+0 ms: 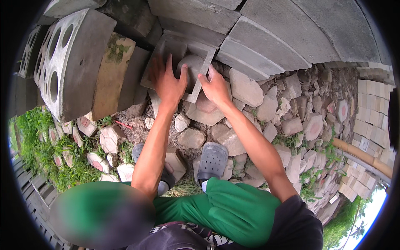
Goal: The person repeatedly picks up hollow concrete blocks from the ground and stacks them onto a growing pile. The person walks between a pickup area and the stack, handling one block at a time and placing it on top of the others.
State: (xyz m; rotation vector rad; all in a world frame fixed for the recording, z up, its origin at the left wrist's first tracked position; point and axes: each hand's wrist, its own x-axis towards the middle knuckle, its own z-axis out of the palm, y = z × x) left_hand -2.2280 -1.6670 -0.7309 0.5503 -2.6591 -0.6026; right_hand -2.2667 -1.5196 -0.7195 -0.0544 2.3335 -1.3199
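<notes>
My left hand lies flat with spread fingers on a grey hollow concrete block that leans among rubble. My right hand grips the block's thin right wall near its lower corner. A pale broken stone sits inside the block's cavity between my hands. My forearms reach up from the lower edge over my green trousers and grey clogs.
Stacked grey concrete blocks form a wall behind. A perforated concrete block leans at the left. Broken paving stones cover the ground. Grass grows at the left, pale paving bricks are stacked at the right.
</notes>
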